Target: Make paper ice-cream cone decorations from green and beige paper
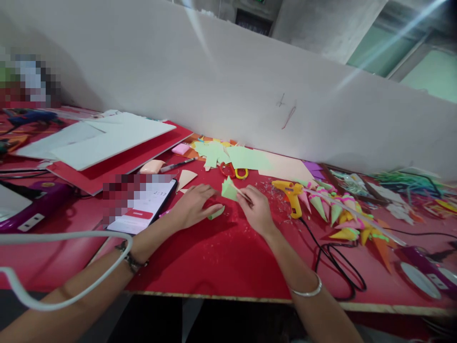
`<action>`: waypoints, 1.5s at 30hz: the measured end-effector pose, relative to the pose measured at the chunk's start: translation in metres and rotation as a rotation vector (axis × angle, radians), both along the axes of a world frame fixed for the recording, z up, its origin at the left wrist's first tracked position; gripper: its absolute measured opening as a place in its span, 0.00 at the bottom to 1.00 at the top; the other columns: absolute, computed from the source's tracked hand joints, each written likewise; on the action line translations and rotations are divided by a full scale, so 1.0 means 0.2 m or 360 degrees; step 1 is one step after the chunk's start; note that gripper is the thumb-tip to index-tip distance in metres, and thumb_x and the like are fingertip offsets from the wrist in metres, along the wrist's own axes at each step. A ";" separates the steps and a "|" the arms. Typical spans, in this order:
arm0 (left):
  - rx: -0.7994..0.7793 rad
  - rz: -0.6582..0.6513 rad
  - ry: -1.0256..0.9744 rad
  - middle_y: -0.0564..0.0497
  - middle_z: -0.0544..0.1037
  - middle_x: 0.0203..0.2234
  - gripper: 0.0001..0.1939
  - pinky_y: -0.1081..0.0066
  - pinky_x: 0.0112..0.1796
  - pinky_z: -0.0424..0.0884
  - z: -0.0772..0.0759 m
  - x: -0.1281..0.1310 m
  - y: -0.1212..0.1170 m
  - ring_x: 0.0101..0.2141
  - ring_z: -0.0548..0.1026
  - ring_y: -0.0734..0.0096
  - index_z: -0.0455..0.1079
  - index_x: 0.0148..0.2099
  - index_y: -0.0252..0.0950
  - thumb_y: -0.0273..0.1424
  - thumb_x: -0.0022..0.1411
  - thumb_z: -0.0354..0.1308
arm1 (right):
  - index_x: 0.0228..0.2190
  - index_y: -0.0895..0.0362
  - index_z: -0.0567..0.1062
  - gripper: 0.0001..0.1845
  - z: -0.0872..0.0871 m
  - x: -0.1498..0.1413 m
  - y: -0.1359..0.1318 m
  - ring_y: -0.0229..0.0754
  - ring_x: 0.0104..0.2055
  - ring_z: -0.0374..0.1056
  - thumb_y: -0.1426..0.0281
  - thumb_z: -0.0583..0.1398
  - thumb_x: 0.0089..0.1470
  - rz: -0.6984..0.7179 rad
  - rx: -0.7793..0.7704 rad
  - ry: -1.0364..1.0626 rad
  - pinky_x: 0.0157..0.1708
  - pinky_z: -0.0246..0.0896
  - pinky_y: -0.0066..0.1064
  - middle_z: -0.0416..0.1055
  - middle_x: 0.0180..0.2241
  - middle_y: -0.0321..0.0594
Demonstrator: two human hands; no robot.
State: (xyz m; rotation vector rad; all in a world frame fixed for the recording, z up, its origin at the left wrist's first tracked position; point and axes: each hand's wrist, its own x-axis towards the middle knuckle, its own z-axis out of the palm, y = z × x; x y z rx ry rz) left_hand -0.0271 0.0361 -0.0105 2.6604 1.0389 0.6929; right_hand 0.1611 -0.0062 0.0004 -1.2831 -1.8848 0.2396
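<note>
My right hand (pixel 255 209) pinches a light green paper piece (pixel 229 190), which looks folded or layered and comes to points at its top. A thin pale edge or stick runs from the paper into those fingers; I cannot tell which. My left hand (pixel 194 206) is open, fingers stretched out and thumb apart, low over the red table (pixel 214 257). Just by its thumb lies a small curled green paper scrap (pixel 216 214); whether they touch is unclear. Beyond the hands are red-handled scissors (pixel 227 170) and a yellow ring-shaped handle (pixel 242 174).
A phone (pixel 143 205) lies left of my left hand. On the right are a yellow glue gun (pixel 291 194), its black cord (pixel 342 247) and several paper cones (pixel 335 209). Green paper sheets (pixel 246 157) lie along the wall; white boards (pixel 114 138) are stacked at back left.
</note>
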 end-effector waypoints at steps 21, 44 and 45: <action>-0.0556 -0.0277 -0.0430 0.55 0.68 0.23 0.12 0.77 0.30 0.60 0.05 0.03 -0.08 0.25 0.64 0.78 0.62 0.30 0.33 0.32 0.61 0.41 | 0.26 0.56 0.64 0.16 -0.03 -0.04 -0.05 0.34 0.22 0.57 0.64 0.43 0.58 0.0123 -0.0278 -0.0350 0.23 0.46 0.24 0.62 0.20 0.34; -0.0791 -0.0152 -0.0535 0.54 0.69 0.22 0.19 0.77 0.28 0.63 0.04 0.05 -0.10 0.25 0.67 0.78 0.64 0.29 0.33 0.36 0.62 0.37 | 0.27 0.56 0.67 0.17 -0.03 -0.05 -0.05 0.36 0.26 0.62 0.67 0.43 0.58 0.0036 -0.0231 -0.0557 0.26 0.48 0.25 0.67 0.24 0.38; -0.0796 -0.0143 -0.0537 0.54 0.70 0.23 0.19 0.77 0.29 0.63 0.04 0.06 -0.10 0.25 0.67 0.78 0.64 0.29 0.33 0.36 0.62 0.37 | 0.26 0.56 0.66 0.17 -0.03 -0.05 -0.05 0.36 0.25 0.61 0.67 0.43 0.57 0.0021 -0.0216 -0.0563 0.26 0.48 0.25 0.67 0.23 0.38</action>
